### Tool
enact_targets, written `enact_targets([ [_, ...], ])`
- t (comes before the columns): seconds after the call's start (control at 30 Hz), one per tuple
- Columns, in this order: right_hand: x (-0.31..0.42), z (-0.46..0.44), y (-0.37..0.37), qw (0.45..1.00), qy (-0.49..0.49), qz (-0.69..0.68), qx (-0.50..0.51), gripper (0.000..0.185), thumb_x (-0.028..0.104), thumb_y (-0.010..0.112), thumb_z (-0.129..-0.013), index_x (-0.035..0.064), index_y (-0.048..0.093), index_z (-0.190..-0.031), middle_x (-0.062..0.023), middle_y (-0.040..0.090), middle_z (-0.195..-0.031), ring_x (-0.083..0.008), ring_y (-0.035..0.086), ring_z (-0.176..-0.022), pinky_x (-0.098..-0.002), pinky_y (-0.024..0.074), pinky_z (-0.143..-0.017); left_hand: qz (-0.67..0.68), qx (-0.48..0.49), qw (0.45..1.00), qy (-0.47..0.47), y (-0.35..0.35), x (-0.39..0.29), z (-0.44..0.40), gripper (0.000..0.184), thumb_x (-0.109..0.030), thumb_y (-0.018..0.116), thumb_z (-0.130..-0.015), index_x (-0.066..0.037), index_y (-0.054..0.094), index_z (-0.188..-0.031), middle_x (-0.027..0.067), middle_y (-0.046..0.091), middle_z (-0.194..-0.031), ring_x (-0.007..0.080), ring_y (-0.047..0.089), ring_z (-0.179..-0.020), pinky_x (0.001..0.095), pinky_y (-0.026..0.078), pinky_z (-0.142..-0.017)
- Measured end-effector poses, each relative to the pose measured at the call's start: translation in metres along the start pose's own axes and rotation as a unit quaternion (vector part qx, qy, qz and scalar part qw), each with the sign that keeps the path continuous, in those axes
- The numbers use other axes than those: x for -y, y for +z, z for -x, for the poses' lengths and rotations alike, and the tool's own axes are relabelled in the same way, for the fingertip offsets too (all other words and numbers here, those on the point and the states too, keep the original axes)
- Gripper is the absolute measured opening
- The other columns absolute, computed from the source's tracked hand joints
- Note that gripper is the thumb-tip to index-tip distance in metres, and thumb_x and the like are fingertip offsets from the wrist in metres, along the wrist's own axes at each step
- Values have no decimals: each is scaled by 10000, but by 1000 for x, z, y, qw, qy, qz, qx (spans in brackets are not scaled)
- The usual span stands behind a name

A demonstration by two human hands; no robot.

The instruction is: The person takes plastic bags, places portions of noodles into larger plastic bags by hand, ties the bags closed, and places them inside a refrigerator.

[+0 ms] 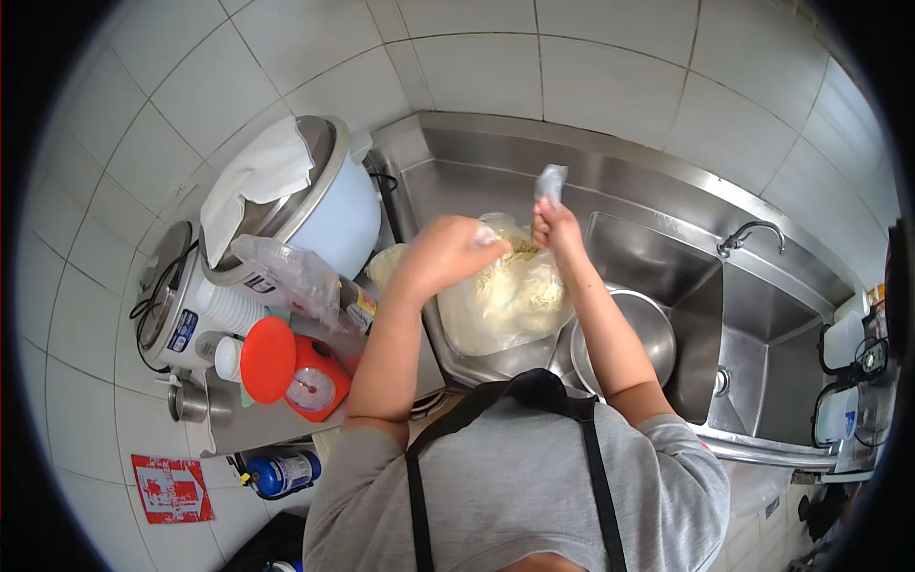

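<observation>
A large clear plastic bag (467,324) rests on the steel counter left of the sink. Inside it are pale, stringy pieces that look like bean sprouts (498,286), and a smaller filled clear bag (541,294) lies among them. My left hand (446,255) is bent over the bag's left side, its fingers closed at the thin plastic of the opening and slightly blurred. Above the right side of the bag, my right hand (556,227) is a fist around a bunched piece of clear plastic (551,181), whose end sticks up past the fingers.
Behind the right forearm, a round steel bowl (634,334) sits by the sink basin (658,257). A faucet (753,234) stands farther right. To the left are a large rice cooker (334,219), an orange kitchen scale (315,386) and stacked white cups (232,310).
</observation>
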State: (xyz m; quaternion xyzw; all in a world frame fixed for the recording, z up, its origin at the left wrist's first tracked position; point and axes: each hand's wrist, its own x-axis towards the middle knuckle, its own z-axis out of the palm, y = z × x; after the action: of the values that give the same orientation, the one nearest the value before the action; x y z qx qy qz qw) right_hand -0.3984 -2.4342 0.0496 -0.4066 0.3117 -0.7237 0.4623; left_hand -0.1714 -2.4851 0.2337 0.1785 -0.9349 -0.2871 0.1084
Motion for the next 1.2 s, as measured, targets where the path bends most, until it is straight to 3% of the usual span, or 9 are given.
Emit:
enact_targets([
  [0.1,5,-2,81,897,-160,407,-67,192,95,524,-771,25,547,-948,-61,609,-882,-162,565,-808,-286,449,-729,-56,-45,981,181,23,7,-26,373,-358,559,-792,3,595,-703,208,569,-673,366,559,-641,426,433,-588],
  [0.23,17,17,75,960,128,247,11,309,126,535,-713,30,588,-1002,1,602,-851,-100,545,-758,-250,422,-663,-56,-125,986,98,56,58,-91,354,-337,549,-822,1,610,-734,201,592,-705,350,583,-658,411,445,-602],
  [0.33,6,15,78,971,111,207,-33,209,266,571,-781,68,608,-835,54,496,-662,-42,409,-559,-207,293,-495,175,-157,972,27,88,75,-95,464,-443,548,-845,0,595,-711,117,579,-616,147,533,-562,306,425,-542],
  [0.53,2,13,68,970,107,169,-140,299,377,559,-861,87,605,-806,53,464,-593,-42,389,-513,-204,274,-465,432,-91,897,1,119,92,-55,673,-631,330,-874,-11,559,-996,79,553,-974,151,511,-931,274,410,-814],
  [0.7,-4,13,82,845,-207,489,-68,79,118,513,-822,64,558,-856,-77,537,-598,-235,530,-514,-348,413,-509,398,-11,916,52,120,132,-29,433,-273,591,-833,-21,508,-1175,98,537,-1157,172,472,-1099,312,358,-945],
  [0.83,12,15,96,747,-162,644,-6,303,-21,477,-653,90,531,-929,-158,587,-736,-360,568,-735,-430,441,-640,352,128,912,165,97,131,-47,361,-111,677,-725,-13,583,-1059,92,620,-1036,180,576,-949,303,455,-847],
  [0.93,32,10,113,692,-184,697,25,248,-24,478,-664,91,535,-876,-145,580,-730,-328,566,-756,-402,434,-681,401,243,883,1,105,130,-70,211,-114,690,-708,-18,627,-885,70,655,-839,160,617,-809,290,494,-745],
  [1.1,36,3,91,727,-281,626,6,351,250,473,-890,208,556,-1228,-101,542,-982,-224,516,-873,-297,382,-806,558,74,827,4,135,109,-56,241,-213,456,-891,-19,598,-915,88,638,-742,164,626,-664,280,514,-635],
  [1.2,20,17,99,951,-3,283,-126,344,311,441,-934,156,568,-1213,-67,539,-1036,-143,487,-910,-261,373,-816,627,-119,768,-57,138,85,-35,279,-212,433,-908,5,554,-1035,82,636,-777,164,628,-700,274,504,-671],
])
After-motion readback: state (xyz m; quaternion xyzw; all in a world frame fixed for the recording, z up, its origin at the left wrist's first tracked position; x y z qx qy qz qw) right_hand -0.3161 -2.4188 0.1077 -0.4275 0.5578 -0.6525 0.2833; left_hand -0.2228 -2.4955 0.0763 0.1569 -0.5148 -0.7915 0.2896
